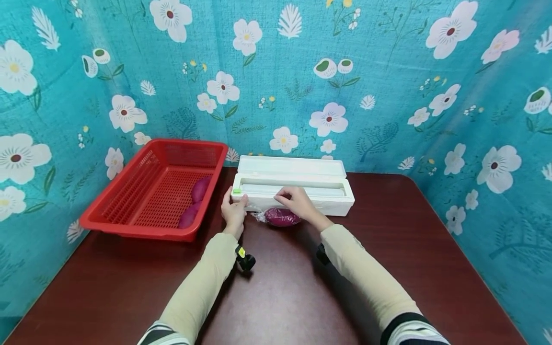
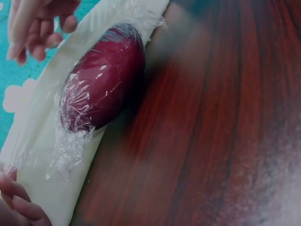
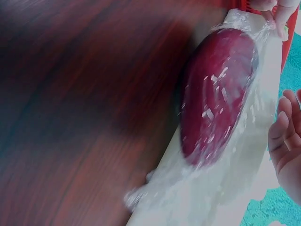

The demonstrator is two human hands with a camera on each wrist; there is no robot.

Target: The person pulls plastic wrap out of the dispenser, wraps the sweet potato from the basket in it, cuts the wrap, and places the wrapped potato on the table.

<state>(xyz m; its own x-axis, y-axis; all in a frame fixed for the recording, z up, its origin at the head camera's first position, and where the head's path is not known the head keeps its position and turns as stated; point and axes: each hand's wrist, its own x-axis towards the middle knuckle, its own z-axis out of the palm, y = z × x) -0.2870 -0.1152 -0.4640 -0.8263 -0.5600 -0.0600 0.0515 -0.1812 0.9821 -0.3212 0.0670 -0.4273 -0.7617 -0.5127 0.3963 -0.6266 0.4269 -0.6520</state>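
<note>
1. Striped sleeves (image 1: pixel 414 328) enter at the bottom edge of the head view, with cream sleeve covers (image 1: pixel 207 273) running forward from them to both wrists; a black wrist device (image 1: pixel 246 260) with a yellow patch sits at the left one.
2. Left hand (image 1: pixel 235 211): its fingers are bent around the left end of a white box (image 1: pixel 334 207), thumb on the front, so it grips that corner.
3. Right hand (image 1: pixel 297 201): it hovers at the middle of the box's front edge, fingers loosely bent, thumb near the forefinger; no held thing shows at its fingertips.
4. Between the hands, a wrapped purple item (image 1: pixel 282 217), oval and glossy, lies on its side against the front of the box. Clear film (image 1: pixel 259 216) clings around it and bunches at both ends.
5. Inside the box, whose lid (image 1: pixel 291 166) is tipped back, a long pale roll (image 1: pixel 297 190) lies lengthwise. A green tab (image 1: pixel 237 191) sits at the left front corner.
6. Left of the box stands a red basket (image 1: pixel 146 232), with two purple items (image 1: pixel 200 190) along its right inner wall.
7. Everything rests on a dark reddish-brown table (image 1: pixel 280 297), backed by a teal floral curtain (image 1: pixel 267 62).
</note>
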